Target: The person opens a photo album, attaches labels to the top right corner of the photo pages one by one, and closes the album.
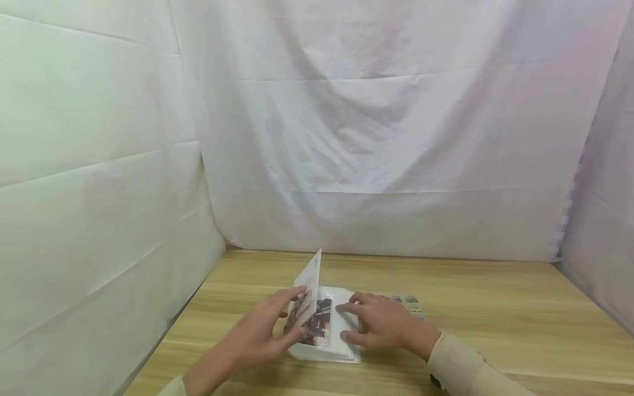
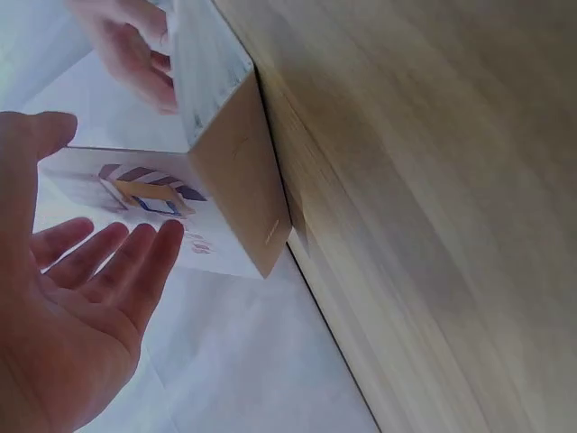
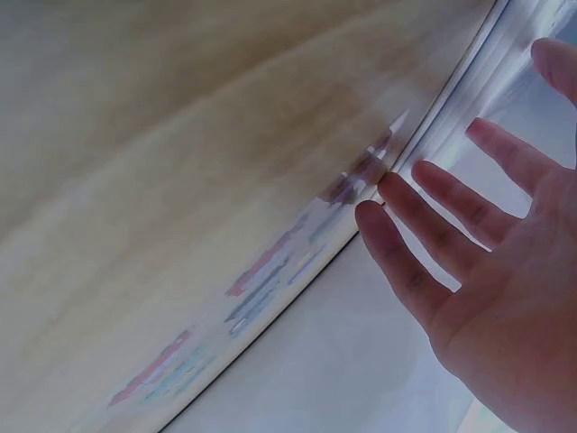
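A small photo album lies on the wooden table with its cover lifted upright. My left hand holds that cover at its near edge, thumb on the inner side and fingers against the outside. In the left wrist view the cover's outside carries a printed shopfront picture. Inside the album a photo of dark buildings sits by the fold. My right hand rests with spread fingers on the white page at the right. In the right wrist view these fingers look straight and apart.
Small vehicle-shaped stickers or cutouts lie on the table just beyond my right hand, partly hidden by it; they look blurred in the right wrist view. White cloth hangs behind the table and along both sides.
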The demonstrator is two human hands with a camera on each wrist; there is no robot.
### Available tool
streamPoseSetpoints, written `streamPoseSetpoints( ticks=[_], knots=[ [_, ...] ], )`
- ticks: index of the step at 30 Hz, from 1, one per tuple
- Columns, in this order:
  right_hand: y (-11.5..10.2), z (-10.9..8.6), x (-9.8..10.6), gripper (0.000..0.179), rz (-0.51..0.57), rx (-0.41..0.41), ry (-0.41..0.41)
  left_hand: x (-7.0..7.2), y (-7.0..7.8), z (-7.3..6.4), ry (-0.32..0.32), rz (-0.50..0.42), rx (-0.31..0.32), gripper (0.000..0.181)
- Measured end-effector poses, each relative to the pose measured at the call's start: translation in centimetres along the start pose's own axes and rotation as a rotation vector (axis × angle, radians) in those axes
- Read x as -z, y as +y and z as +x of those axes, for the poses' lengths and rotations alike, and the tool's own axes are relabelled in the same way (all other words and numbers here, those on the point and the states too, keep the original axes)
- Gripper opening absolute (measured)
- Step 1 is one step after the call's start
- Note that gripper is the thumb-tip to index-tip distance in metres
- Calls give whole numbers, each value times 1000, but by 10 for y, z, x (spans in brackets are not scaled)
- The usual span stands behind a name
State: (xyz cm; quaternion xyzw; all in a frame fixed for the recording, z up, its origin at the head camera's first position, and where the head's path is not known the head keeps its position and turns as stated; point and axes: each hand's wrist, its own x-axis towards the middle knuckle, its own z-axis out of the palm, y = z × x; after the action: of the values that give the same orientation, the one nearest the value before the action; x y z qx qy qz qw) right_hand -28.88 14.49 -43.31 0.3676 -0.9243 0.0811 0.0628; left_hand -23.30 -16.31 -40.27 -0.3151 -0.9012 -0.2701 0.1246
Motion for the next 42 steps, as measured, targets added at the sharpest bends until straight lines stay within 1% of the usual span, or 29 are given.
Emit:
streamPoseSetpoints(
  ticks=[2,6,10,14,18,22,25,31,34,38,42],
  knots=[
    [0,0,0,61,-2,0,2,3,-2,-2,9,-86,5,72],
    [-2,1,0,65,1,-4,8,7,-8,-7,43,-168,23,70],
    [-4,2,0,69,5,-19,13,12,-13,-13,89,-213,25,68],
    [-5,3,0,70,-1,-24,19,15,-19,-17,131,-240,17,67],
    [-6,3,-1,70,-7,-24,30,18,-24,-21,161,-258,46,68],
    [-6,2,-1,71,-13,-24,33,21,-28,-25,196,-258,107,74],
    [-5,2,-2,71,-14,-24,31,25,-30,-28,222,-255,141,79],
    [-5,2,-3,71,-4,-25,26,29,-36,-34,273,-247,158,90],
    [-5,1,-3,70,-6,-23,26,31,-40,-37,295,-222,173,93],
    [-5,1,-3,70,-9,-21,27,31,-44,-42,324,-169,213,97],
    [-6,1,-3,70,-7,-26,25,32,-47,-46,361,-101,220,100]
  ],
)
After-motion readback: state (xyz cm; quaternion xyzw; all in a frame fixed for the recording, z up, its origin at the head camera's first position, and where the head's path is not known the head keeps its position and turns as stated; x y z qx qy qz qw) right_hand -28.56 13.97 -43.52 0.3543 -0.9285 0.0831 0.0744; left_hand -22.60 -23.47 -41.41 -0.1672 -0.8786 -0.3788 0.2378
